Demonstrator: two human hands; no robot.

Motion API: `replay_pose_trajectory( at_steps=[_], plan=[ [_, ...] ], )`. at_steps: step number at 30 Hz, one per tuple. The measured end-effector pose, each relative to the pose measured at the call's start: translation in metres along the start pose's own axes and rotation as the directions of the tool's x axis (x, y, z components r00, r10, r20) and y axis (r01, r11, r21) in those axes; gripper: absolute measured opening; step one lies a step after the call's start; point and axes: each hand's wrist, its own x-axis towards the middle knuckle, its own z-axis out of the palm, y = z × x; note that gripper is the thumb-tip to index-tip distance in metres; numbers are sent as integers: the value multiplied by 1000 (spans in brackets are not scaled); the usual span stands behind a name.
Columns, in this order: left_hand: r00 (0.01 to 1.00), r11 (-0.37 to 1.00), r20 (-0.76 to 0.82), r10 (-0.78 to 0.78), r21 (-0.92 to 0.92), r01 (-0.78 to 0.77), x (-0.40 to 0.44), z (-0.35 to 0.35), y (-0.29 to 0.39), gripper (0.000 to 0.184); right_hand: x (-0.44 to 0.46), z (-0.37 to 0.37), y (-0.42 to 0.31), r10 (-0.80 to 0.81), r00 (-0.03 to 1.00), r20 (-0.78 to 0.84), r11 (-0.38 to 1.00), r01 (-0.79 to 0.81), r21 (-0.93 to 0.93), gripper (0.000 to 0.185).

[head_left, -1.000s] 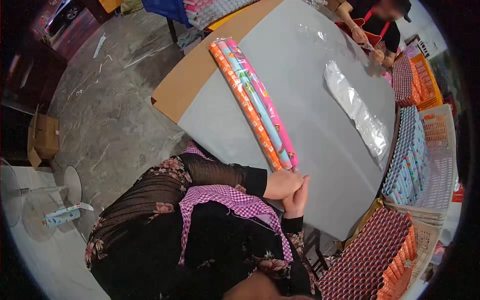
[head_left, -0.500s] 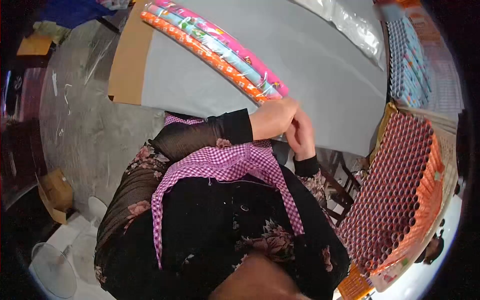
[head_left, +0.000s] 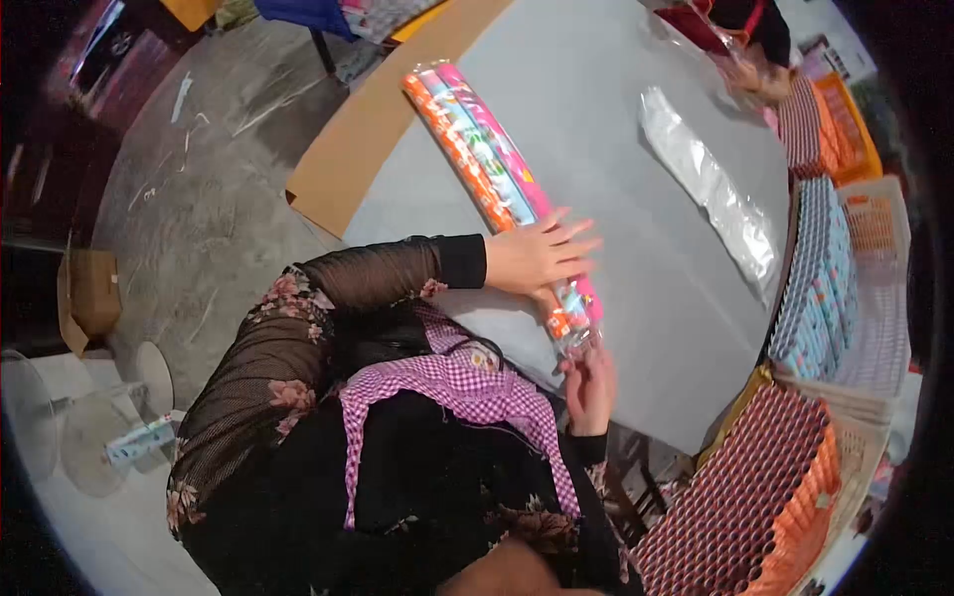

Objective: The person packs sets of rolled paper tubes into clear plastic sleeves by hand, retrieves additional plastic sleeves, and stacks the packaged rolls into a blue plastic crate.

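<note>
Three wrapping paper rolls (head_left: 477,149), orange, light blue and pink, lie side by side in a clear plastic bag on the grey tabletop (head_left: 427,189). My left hand (head_left: 537,258) rests across them near their close end, palm down with fingers spread. At the bag's close end, my right hand (head_left: 591,392) has its thumb and fingertips closed on the loose clear plastic. Part of the rolls is hidden under my left hand.
Flat clear plastic bags (head_left: 711,189) lie on the table's right side. Baskets of many rolls, red-patterned (head_left: 730,482) and light blue (head_left: 820,288), line the right edge. Another person (head_left: 760,50) is at the upper right. A cardboard strip (head_left: 338,164) borders the table's left.
My left hand has moved from the bag's end onto the rolls and spread its fingers. My right hand sits lower, at the bag's end. The head view has shifted, showing another person.
</note>
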Motion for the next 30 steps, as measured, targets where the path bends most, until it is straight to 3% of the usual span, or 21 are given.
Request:
replay_pose_trajectory(
  at_steps=[2,5,7,9,15,23,30],
  plan=[
    [990,999,142,16,37,-22,-4,-1,-7,87,-9,11,-8,20,1000,-6,1000,-20,20,35],
    [988,998,148,50,-41,-44,-1,-1,-4,87,-4,-3,-11,50,997,50,999,-51,14,43],
    [984,998,173,35,-59,-26,1,7,-2,88,-1,0,-15,43,998,48,991,-48,124,49],
    [992,998,121,31,-56,-25,1,13,-1,98,1,-1,-18,57,996,65,995,-61,74,50],
    [993,995,116,-13,-95,24,3,6,-1,95,1,3,-29,84,996,-36,995,-82,64,52],
    [996,985,81,-30,-165,43,1,2,1,96,-7,15,-46,79,983,-165,991,-95,-92,53],
    [994,992,105,-38,-116,50,3,0,1,95,2,4,-48,137,987,-85,990,-138,-11,54]
  ],
)
